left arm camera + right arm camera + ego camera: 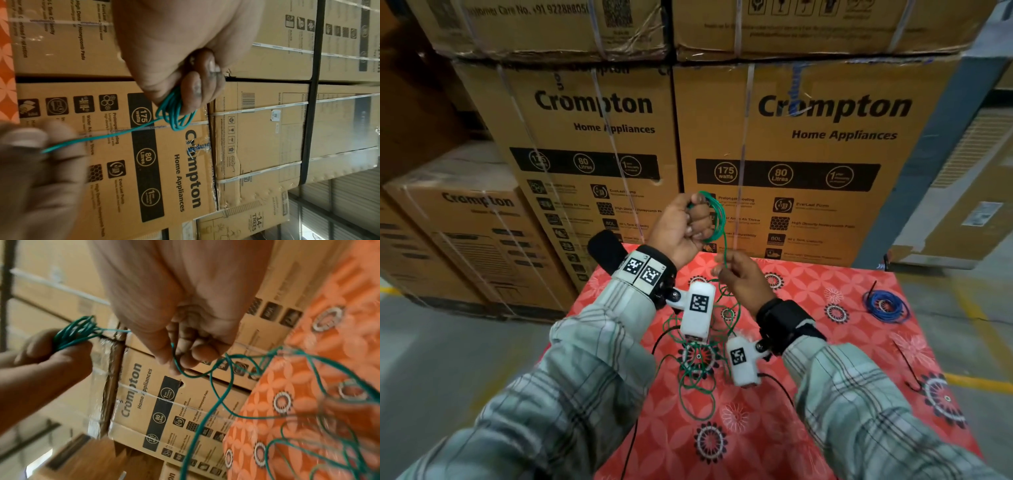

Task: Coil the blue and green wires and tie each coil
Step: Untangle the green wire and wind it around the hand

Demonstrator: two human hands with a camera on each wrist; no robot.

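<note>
Listing outward from the red patterned table [808, 394], the landmark for every entry:

1. Plaid sleeves [571, 387] — nearest the wearer, over the table's near edge, each wrist carrying a white camera pod.
2. Green wire [697, 373] — its loose part lies in tangled loops on the table's middle, below both hands. One strand rises from the tangle to the right hand and on to the left.
3. Right hand [744, 279] — above the table's middle, fingers curled, thumb and forefinger pinching a single strand of the green wire; the right wrist view shows the strand passing under the fingertips [193, 360].
4. Left hand [683, 228] — higher, over the table's far edge, closed in a fist around several gathered turns of the green wire, which stick out past the knuckles as a small coil [174, 112].
5. Black zip tie [907, 366] — lying flat near the table's right edge.
6. Blue wire [886, 306] — already a coil, flat on the table's far right corner, well apart from both hands; whether it is tied cannot be told.
7. Cardboard boxes [791, 144] — printed "Crompton Home Appliances", stacked directly behind the table.
</note>
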